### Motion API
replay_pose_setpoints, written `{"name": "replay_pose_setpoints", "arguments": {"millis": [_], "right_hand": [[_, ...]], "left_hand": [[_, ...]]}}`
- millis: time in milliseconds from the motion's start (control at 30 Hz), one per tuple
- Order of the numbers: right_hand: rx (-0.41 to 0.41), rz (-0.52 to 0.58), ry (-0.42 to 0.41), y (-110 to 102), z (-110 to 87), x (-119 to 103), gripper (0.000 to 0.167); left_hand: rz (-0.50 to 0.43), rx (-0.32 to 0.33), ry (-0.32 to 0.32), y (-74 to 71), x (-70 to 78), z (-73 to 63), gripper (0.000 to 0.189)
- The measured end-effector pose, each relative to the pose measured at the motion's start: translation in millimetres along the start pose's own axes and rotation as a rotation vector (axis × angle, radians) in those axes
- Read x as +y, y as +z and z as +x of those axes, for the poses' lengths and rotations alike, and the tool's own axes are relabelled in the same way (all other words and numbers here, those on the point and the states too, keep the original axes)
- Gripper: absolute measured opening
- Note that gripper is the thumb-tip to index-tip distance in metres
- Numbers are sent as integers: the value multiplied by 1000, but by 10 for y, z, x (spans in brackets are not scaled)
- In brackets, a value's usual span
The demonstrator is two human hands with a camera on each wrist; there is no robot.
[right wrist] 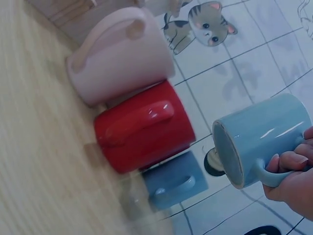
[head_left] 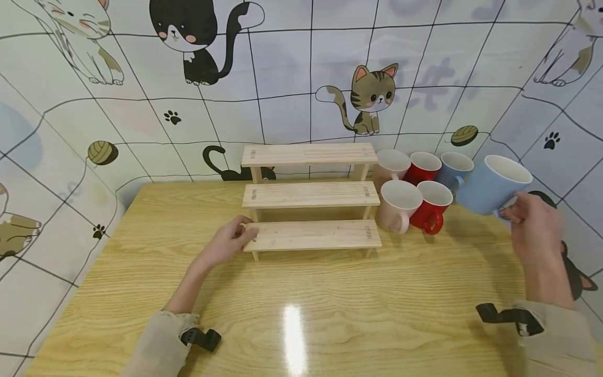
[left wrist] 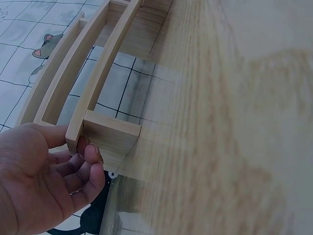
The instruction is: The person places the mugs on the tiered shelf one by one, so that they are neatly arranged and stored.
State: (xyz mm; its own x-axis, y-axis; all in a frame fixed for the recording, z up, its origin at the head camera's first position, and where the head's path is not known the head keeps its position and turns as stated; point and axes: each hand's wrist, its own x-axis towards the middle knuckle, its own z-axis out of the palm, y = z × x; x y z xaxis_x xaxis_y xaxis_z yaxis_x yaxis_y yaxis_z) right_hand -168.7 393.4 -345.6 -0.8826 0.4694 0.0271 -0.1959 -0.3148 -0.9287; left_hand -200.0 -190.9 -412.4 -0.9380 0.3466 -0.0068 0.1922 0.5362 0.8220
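My left hand (head_left: 231,240) pinches the left end of the lowest board on a three-tier wooden shelf (head_left: 313,235). In the left wrist view, the thumb lies on top of that board and the fingers curl beneath it. At the right, my right hand (head_left: 537,225) grips a light blue mug (head_left: 487,188) by its handle. This mug is tilted and held above the table, as the right wrist view shows with its underside partly visible. Closest to it stand a red mug (head_left: 426,209) and a smaller-looking blue mug (head_left: 453,166).
A pink mug (head_left: 398,204) stands beside the shelf's right side, with another pink mug (head_left: 388,167) and a red mug (head_left: 421,168) behind. Everything stands on a wooden table (head_left: 330,309). A cat-patterned cloth wall (head_left: 282,73) encloses the back and sides.
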Motion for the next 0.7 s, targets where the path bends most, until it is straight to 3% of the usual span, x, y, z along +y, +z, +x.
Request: {"name": "replay_pose_setpoints", "arguments": {"millis": [400, 700], "right_hand": [[6, 175, -171, 427, -155, -226, 43], [-118, 213, -227, 750, -304, -408, 49]], "left_hand": [[-15, -3, 8, -22, -64, -22, 47], [-17, -4, 20, -2, -51, 5, 44]]}}
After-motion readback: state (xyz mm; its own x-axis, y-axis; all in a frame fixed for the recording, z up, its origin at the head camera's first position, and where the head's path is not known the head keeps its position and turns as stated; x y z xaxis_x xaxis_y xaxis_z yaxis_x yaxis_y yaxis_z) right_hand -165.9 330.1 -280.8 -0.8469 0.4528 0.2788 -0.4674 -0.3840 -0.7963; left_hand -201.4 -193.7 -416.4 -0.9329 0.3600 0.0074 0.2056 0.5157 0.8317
